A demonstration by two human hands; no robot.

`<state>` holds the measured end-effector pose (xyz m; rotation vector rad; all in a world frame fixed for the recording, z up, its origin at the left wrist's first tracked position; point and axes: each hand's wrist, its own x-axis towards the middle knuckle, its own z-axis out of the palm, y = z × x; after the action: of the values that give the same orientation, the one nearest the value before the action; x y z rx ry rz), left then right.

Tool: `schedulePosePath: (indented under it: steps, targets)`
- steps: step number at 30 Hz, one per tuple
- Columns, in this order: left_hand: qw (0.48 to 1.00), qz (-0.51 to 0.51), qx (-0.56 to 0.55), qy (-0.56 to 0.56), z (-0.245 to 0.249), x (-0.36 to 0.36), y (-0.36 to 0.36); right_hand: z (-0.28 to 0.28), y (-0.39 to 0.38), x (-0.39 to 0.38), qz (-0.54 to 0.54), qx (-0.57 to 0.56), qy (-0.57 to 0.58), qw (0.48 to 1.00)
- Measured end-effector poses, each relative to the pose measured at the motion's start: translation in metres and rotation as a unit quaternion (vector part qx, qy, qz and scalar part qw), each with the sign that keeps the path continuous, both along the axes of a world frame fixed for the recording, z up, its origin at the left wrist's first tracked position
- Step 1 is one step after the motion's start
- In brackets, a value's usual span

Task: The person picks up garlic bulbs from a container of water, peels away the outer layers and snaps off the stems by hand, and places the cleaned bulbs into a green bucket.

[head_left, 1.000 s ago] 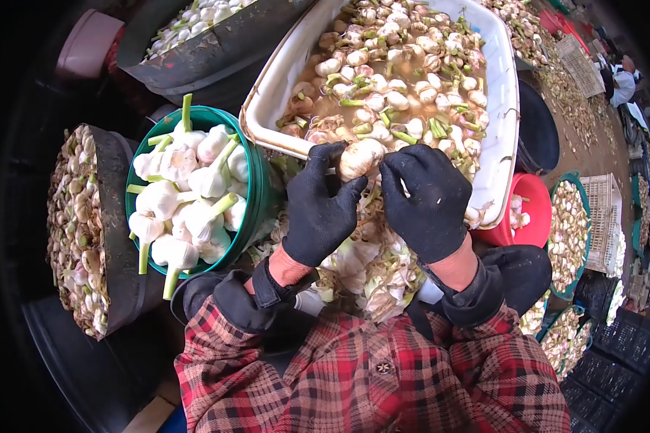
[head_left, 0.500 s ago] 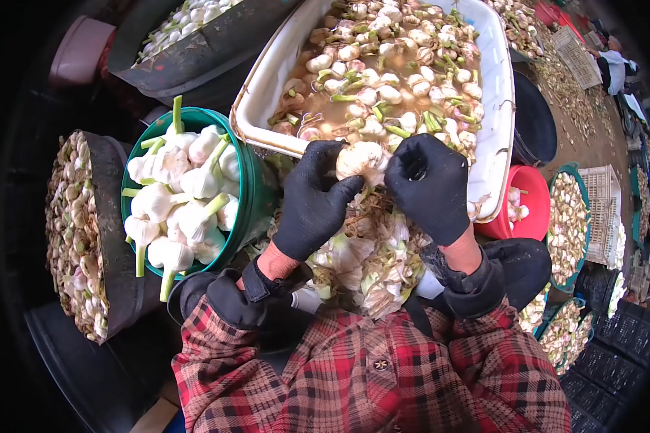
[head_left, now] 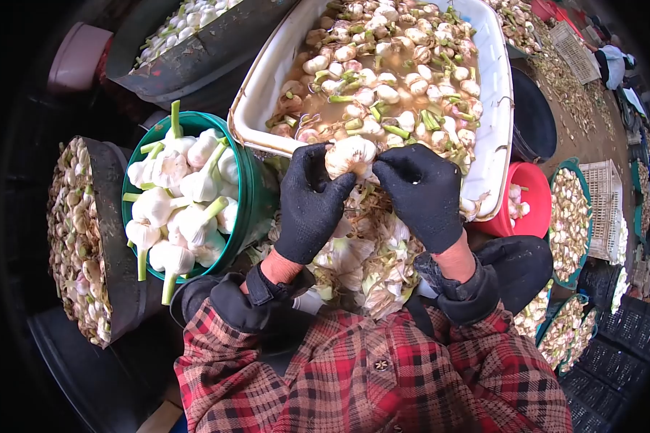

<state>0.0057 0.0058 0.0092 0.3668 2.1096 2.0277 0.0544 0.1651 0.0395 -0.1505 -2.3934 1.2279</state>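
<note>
In black gloves, both my hands are raised over a heap of loose garlic skins (head_left: 361, 263). My left hand (head_left: 307, 206) is closed, its thumb and fingers pinching a garlic bulb (head_left: 352, 156) with brownish outer skin. Thumb and fingertips of my right hand (head_left: 422, 191) pinch together at the bulb's right side, on its papery skin. Just beyond lies a white tub (head_left: 267, 137) of murky water, with many unpeeled garlic bulbs (head_left: 386, 94) in it. To the left, a green bucket (head_left: 245, 191) holds clean white garlic bulbs (head_left: 188, 180) with trimmed green stems.
A red bucket (head_left: 534, 202) with a few bulbs stands right of the tub. Dark containers of garlic (head_left: 79, 238) flank the left side. Farther right are green baskets of garlic (head_left: 567, 216), a pale crate (head_left: 603, 209) and another person (head_left: 614, 68).
Both hands and the garlic bulb have shifted slightly left. The bulb has turned a little, and the right fingertips have moved lower along its side.
</note>
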Motion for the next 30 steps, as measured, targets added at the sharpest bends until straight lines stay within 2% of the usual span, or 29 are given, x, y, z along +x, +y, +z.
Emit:
schedulePosePath:
  steps: [4, 8, 15, 17, 20, 22, 24, 26, 27, 29, 30]
  targets:
    - [1.0, -0.009, 0.017, 0.0, 0.005, 0.003, 0.001, 0.0, -0.001, 0.001, 0.005, 0.053, 0.027, 0.998]
    - [0.999, -0.023, 0.015, 0.036, 0.003, 0.004, 0.001, -0.005, 0.001, 0.001, 0.005, 0.052, 0.027, 0.998]
    - [0.998, -0.041, 0.015, 0.034, 0.002, 0.001, 0.001, -0.007, 0.001, 0.005, -0.01, -0.01, -0.022, 1.0]
    - [0.996, -0.077, 0.024, -0.045, 0.005, -0.002, -0.002, -0.005, 0.003, 0.006, -0.006, -0.027, -0.043, 0.999]
    - [0.994, -0.078, 0.014, -0.075, 0.0, -0.003, -0.004, -0.008, 0.01, 0.007, -0.016, -0.054, -0.057, 0.997]
    - [0.992, -0.07, 0.027, -0.1, 0.007, -0.002, -0.003, -0.009, 0.013, 0.006, -0.031, -0.115, -0.065, 0.991]
    - [0.989, -0.06, 0.039, -0.128, 0.002, -0.002, -0.001, -0.001, 0.007, 0.008, -0.021, -0.099, -0.055, 0.993]
    - [0.996, -0.031, 0.043, 0.068, -0.019, -0.004, 0.002, 0.001, 0.002, 0.008, -0.012, -0.082, -0.045, 0.996]
    - [0.996, -0.031, 0.043, 0.068, -0.014, -0.003, 0.002, -0.004, 0.001, 0.007, -0.011, -0.078, -0.031, 0.996]
    - [0.999, -0.023, -0.016, -0.029, -0.002, 0.003, 0.0, -0.007, -0.001, 0.005, -0.011, -0.073, -0.017, 0.997]
    - [0.999, -0.022, -0.016, -0.03, 0.0, 0.004, 0.001, -0.007, -0.002, 0.005, -0.012, -0.033, 0.003, 0.999]
